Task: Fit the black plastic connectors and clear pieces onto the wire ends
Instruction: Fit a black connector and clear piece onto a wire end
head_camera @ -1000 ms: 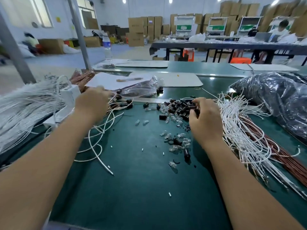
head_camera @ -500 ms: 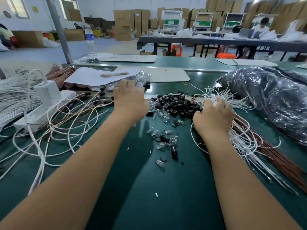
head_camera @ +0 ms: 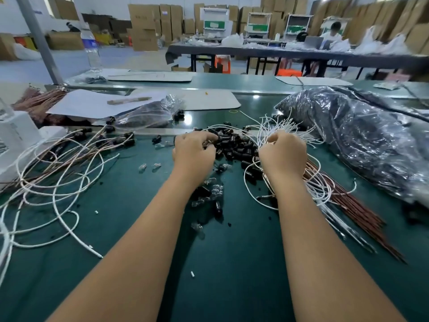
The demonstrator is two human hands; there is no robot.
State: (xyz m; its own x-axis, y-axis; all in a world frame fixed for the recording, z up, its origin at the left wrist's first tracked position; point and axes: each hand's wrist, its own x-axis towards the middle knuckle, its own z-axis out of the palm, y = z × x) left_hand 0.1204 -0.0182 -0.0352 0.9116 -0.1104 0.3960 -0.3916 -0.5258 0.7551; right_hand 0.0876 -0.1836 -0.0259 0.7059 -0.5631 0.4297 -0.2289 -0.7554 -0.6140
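A: Two hands are low on the table (head_camera: 232,263); my left hand (head_camera: 193,152) curls into the black connectors (head_camera: 234,145); my right hand (head_camera: 282,154) grips white wires (head_camera: 278,123).

B: Risk?

A: Clear pieces (head_camera: 214,190) lie under my forearm; I may sweep them away; the wires may tangle.

A factory assembly hall is showing here: stacked cardboard boxes (head_camera: 148,26) are lining the back wall, long green worktops (head_camera: 232,263) are carrying loose wires (head_camera: 58,173), and another worker (head_camera: 333,34) is sitting at a far bench.
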